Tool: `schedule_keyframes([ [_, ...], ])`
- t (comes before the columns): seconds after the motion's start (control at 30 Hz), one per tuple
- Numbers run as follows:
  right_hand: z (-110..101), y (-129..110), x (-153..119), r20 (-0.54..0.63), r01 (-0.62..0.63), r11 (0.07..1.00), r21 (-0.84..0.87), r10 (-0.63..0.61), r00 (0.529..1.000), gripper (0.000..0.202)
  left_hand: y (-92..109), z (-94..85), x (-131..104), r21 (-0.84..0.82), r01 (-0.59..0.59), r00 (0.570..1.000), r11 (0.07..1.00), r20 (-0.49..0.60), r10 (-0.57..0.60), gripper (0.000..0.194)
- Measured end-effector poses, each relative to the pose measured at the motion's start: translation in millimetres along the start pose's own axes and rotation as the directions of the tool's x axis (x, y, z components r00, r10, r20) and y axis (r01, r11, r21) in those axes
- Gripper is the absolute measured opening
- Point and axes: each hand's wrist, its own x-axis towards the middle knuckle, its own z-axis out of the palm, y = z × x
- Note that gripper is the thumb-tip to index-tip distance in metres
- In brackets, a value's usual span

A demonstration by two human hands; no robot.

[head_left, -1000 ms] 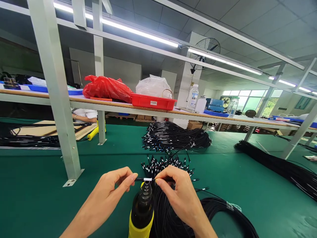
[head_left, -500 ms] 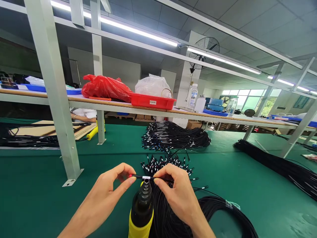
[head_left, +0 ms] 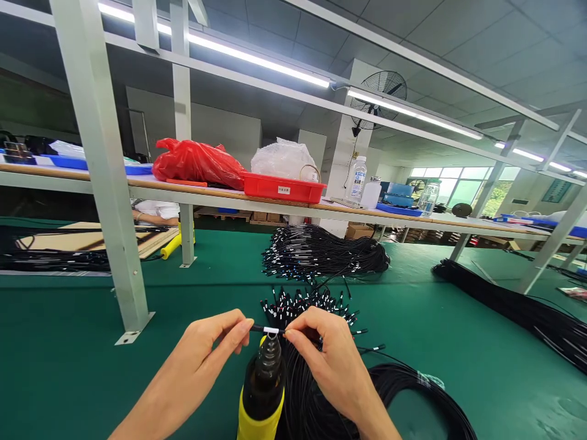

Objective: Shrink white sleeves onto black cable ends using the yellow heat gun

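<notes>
A thin black cable [head_left: 257, 329] with a white label sleeve [head_left: 271, 330] is stretched level between my two hands. My left hand [head_left: 213, 342] pinches its left end between thumb and fingertips. Just right of the label, my right hand [head_left: 323, 348] grips the cable with thumb and forefinger. Directly below the label stands the ribbed metal nozzle of a yellow and black heat gun [head_left: 262, 394], pointing up; its tip is very close to the label. Behind my hands lie many cable ends [head_left: 302, 302] with white labels, their black cables running down beneath my right hand.
Another bundle of labelled black cables [head_left: 325, 250] lies farther back on the green table [head_left: 197, 391]. A cable coil [head_left: 426, 391] is at lower right, with a long bundle [head_left: 509, 311] beyond. A metal post [head_left: 110, 183] supports the shelf holding a red tray [head_left: 284, 188]. A person's arm [head_left: 153, 218] shows behind.
My left fingers have turned on the cable end; the red tip seen earlier is now hidden. The label stays over the nozzle, and my right hand has hardly moved.
</notes>
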Motion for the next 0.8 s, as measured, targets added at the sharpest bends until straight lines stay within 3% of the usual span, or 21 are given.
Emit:
schedule_keyframes([
  [0.17,2,2,3,-0.041,0.015,0.999,0.038,-0.013,0.999,0.016,5,-1.4,-2,-0.038,-0.017,1.000,0.999,0.024,0.018,0.037],
  [0.37,1,3,0,0.018,0.004,1.000,-0.029,-0.003,1.000,0.026,1,1.9,-1,-0.023,0.045,0.998,0.999,-0.033,-0.046,0.056],
  [0.47,1,3,-2,0.029,0.017,1.000,-0.024,-0.017,0.999,0.025,0,3.5,-1,-0.036,0.004,0.999,0.999,-0.036,-0.005,0.055],
  [0.57,3,1,-2,-0.007,0.019,1.000,0.014,-0.018,1.000,0.017,3,3.7,-3,-0.048,-0.065,0.998,0.997,-0.023,0.064,0.042],
  [0.67,4,1,2,-0.033,0.005,0.998,0.068,-0.002,0.999,0.015,6,2.0,-4,-0.051,-0.065,0.997,0.997,-0.042,0.063,0.034],
  [0.8,0,30,8,-0.185,-0.045,0.998,0.046,0.053,0.981,0.026,-13,1.4,-9,-0.036,-0.005,0.993,0.999,-0.122,0.001,0.034],
])
